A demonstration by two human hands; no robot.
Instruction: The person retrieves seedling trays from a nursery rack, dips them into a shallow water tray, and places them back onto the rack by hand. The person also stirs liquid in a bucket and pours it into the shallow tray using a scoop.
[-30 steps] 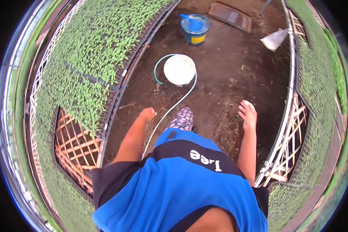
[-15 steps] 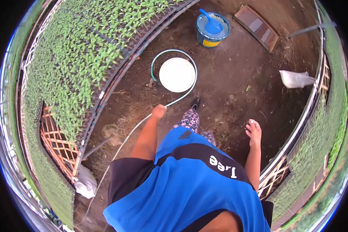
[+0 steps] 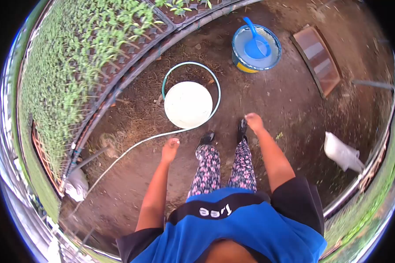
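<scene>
My left hand (image 3: 170, 150) hangs over the bare soil with its fingers curled in and nothing visible in them. Just beyond it a pale green hose (image 3: 152, 137) runs along the ground, apart from the hand, and loops around a white round tub (image 3: 188, 105). My right hand (image 3: 254, 122) is held forward above my shoe, its fingers bent together, no object showing in it. Farther ahead is a blue bucket (image 3: 236, 59) of cloudy liquid, with a blue dipper (image 3: 255, 47) resting in it.
Trays of green seedlings (image 3: 87, 57) fill a raised bench along the left, edged by a long pipe (image 3: 158, 50). A brown framed panel (image 3: 317, 59) lies ahead on the right. A white sack (image 3: 342, 151) sits at right, another sack (image 3: 77, 184) at lower left.
My left hand was at the hose and is now apart from it. My right hand has swung forward and inward. The tub and bucket appear closer, and both feet now show.
</scene>
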